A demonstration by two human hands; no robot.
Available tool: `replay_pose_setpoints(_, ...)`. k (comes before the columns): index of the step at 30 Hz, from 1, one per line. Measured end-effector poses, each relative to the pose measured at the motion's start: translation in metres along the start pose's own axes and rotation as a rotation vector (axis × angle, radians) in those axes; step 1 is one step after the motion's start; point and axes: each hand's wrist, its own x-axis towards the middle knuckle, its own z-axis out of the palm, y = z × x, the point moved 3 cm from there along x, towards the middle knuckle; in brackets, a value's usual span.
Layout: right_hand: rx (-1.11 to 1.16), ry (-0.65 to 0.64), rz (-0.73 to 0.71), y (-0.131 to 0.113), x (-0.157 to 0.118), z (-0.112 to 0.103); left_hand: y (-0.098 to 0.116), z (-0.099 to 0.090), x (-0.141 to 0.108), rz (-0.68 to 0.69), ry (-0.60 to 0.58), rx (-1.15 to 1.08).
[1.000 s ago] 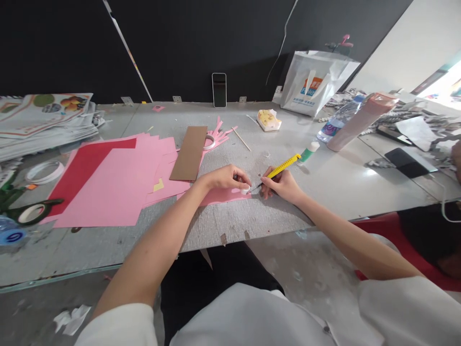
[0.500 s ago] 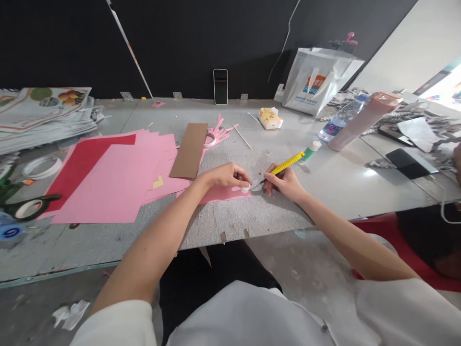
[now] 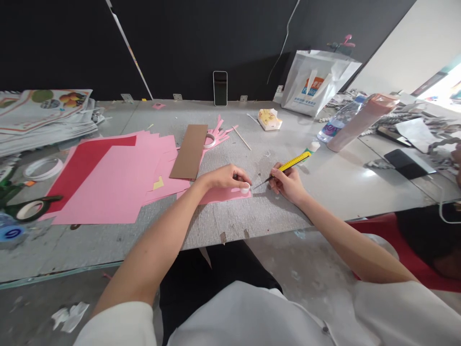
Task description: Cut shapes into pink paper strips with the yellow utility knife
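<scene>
In the head view, my left hand [image 3: 232, 177] is closed on a small white round cap [image 3: 245, 190], its thumb on top, and the cap rests on a strip of pink paper [image 3: 221, 195]. Some of the fingers behind the cap are hidden. My right hand [image 3: 289, 182] grips a yellow utility knife [image 3: 294, 162] like a pen. Its thin blade points left and down, the tip just right of the cap and close to the paper's right end. Behind the knife lies a green and white glue stick [image 3: 313, 147].
Left of my hands are brown cardboard [image 3: 189, 151], pink sheets [image 3: 115, 187], a tape roll [image 3: 210, 140] and scissors [image 3: 30, 209]. A phone [image 3: 220, 89] leans at the back. Rightward stand a tissue pack [image 3: 269, 120], a plastic bag [image 3: 317, 84] and a bottle [image 3: 340, 119].
My right hand has drawn the knife slightly right, its tip moving away from the cap. My left hand stays in nearly the same spot on the cap.
</scene>
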Motion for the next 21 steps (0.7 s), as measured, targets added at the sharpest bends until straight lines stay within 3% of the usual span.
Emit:
replay_pose_setpoints(7, 0.003, 0.027, 0.005, 0.000, 0.000, 0.001, -0.004, -0.001, -0.004, 0.000, 0.070, -0.032)
replay_pose_setpoints(14, 0.000, 0.027, -0.003, 0.006, 0.001, -0.004, -0.018, -0.004, 0.000, 0.016, 0.371, -0.037)
replay_pose_setpoints(21, -0.023, 0.013, -0.014, 0.007, 0.000, -0.005, -0.022, -0.003, 0.001, -0.014, 0.507, 0.013)
